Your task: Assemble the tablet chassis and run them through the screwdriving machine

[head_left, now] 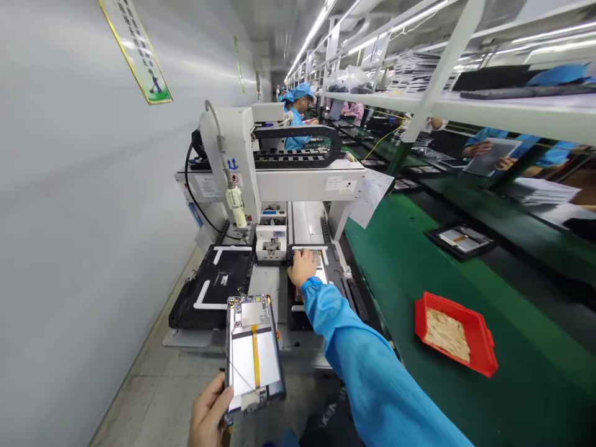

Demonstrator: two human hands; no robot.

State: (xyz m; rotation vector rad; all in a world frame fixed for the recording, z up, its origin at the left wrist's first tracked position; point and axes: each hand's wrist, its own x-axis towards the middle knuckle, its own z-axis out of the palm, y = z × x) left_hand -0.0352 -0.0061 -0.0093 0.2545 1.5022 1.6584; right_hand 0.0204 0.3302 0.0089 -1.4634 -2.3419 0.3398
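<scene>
My left hand (210, 411) grips the lower left corner of an opened tablet (254, 357), whose silver battery, yellow ribbon strip and circuit board face up. The tablet is held in front of a white bench machine (302, 185). Out over the machine's right black fixture (334, 264), my right hand (302, 267) has its fingers bent down on a second opened tablet (321, 268), partly hidden by the hand and blue sleeve. To the left, a black fixture (218, 279) with white L-shaped corner pieces holds no tablet.
A red tray (482, 347) of small tan pieces sits on the green bench (395, 248) at right. Farther back lies another opened tablet (460, 241). A white shelf (512, 112) runs above. People in blue work beyond. A grey wall stands at left.
</scene>
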